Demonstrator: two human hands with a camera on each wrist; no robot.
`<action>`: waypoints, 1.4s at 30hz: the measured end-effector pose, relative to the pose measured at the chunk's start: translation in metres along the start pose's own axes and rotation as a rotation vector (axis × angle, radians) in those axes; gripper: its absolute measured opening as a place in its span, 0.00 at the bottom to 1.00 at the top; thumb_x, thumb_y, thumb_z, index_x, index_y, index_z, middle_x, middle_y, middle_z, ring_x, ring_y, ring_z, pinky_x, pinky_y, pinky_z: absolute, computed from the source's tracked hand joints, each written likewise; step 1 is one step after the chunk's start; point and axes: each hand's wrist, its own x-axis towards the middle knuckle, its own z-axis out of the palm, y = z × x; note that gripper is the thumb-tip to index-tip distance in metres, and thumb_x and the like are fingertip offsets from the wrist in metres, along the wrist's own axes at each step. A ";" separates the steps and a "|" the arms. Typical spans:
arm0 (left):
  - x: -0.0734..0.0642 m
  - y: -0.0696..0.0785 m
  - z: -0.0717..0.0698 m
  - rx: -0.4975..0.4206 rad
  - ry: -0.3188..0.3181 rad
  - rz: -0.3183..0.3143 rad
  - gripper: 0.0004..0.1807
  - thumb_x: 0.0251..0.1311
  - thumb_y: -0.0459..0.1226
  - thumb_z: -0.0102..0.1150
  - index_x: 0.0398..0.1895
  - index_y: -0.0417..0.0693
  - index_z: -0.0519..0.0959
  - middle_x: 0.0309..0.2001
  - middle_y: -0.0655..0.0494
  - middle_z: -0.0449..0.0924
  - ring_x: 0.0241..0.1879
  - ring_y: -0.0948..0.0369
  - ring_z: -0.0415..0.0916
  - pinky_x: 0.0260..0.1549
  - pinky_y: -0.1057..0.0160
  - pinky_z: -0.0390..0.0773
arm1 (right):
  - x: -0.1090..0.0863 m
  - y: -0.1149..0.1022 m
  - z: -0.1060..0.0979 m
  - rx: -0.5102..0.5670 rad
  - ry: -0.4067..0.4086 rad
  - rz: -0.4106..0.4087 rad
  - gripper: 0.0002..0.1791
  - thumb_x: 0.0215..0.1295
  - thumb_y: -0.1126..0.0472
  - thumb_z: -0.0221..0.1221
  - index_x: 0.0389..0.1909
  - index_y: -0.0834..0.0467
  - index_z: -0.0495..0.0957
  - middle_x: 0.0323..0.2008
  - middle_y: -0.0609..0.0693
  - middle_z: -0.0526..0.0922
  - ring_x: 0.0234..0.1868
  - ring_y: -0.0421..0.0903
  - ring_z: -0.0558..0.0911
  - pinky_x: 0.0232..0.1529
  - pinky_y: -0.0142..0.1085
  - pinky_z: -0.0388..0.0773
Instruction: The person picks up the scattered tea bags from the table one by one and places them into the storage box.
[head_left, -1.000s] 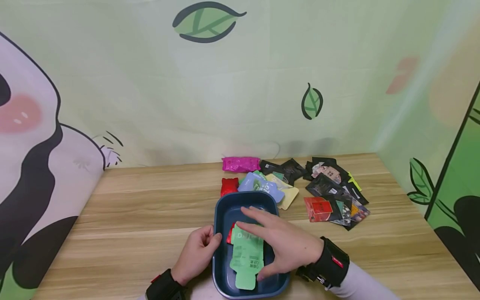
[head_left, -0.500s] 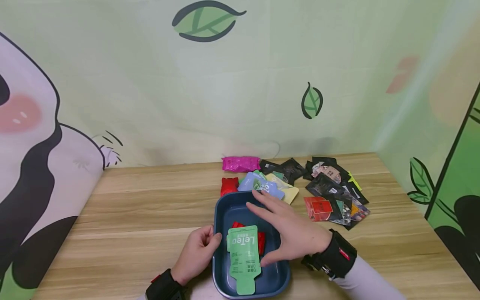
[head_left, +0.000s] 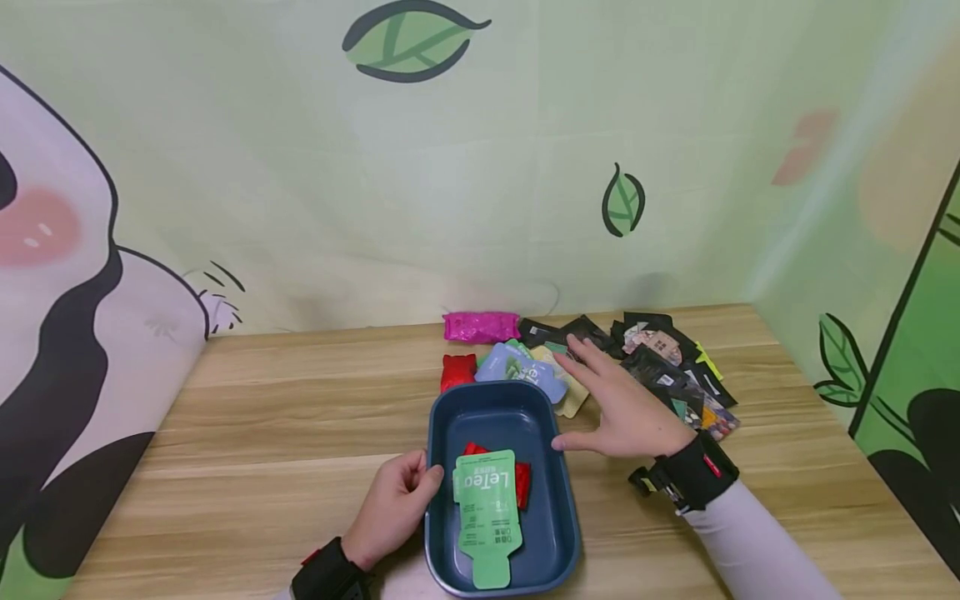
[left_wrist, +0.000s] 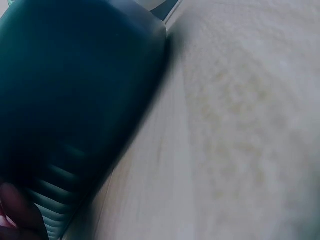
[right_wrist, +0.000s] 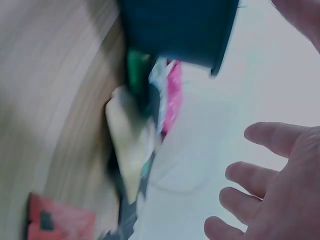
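Note:
A dark blue rectangular tray (head_left: 557,542) sits at the near middle of the table. My left hand (head_left: 395,506) pinches its left rim, thumb on top; in the left wrist view only some fingers (left_wrist: 21,212) show beside the ribbed wall. Inside the tray lies a green LeTeo sachet (head_left: 489,508) over a red packet (head_left: 522,485), which is partly hidden. My right hand (head_left: 630,404) hovers empty past the tray's right rim, fingers spread. Near its fingertips are a pale yellow sachet (head_left: 574,398) and a blue sachet (head_left: 522,372), resting behind the tray.
Behind the tray lie a red packet (head_left: 458,371) and a magenta packet (head_left: 482,327). Black packets (head_left: 577,331) sit beside them. Farther right spreads a pile of dark packets (head_left: 660,367), partly covered by my right hand. A printed fabric wall (head_left: 337,208) rises at the table's back edge.
My right hand has let go of the green sachet, which now lies flat in the tray, then moved out to the right and away. My left hand stays on the rim.

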 end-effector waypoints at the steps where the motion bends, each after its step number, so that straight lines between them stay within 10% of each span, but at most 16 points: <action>1: 0.000 0.000 0.000 0.002 0.001 -0.002 0.19 0.67 0.42 0.56 0.22 0.40 0.67 0.15 0.55 0.61 0.17 0.63 0.62 0.18 0.68 0.57 | 0.000 0.003 0.001 -0.010 0.003 0.012 0.65 0.44 0.22 0.60 0.79 0.53 0.54 0.80 0.55 0.44 0.78 0.57 0.46 0.67 0.59 0.55; 17: 0.001 -0.002 -0.002 0.005 -0.001 0.006 0.18 0.67 0.42 0.57 0.22 0.42 0.67 0.15 0.55 0.62 0.18 0.62 0.63 0.17 0.67 0.58 | 0.004 0.032 0.023 -0.097 -0.007 0.128 0.56 0.54 0.29 0.61 0.78 0.58 0.57 0.78 0.61 0.49 0.77 0.62 0.50 0.70 0.57 0.51; 42: 0.001 -0.003 -0.001 0.024 -0.008 -0.008 0.16 0.68 0.39 0.54 0.23 0.42 0.67 0.15 0.55 0.62 0.19 0.61 0.64 0.19 0.67 0.59 | 0.038 0.022 0.036 -0.202 -0.108 0.259 0.52 0.53 0.37 0.65 0.71 0.68 0.65 0.69 0.66 0.66 0.65 0.62 0.71 0.60 0.54 0.69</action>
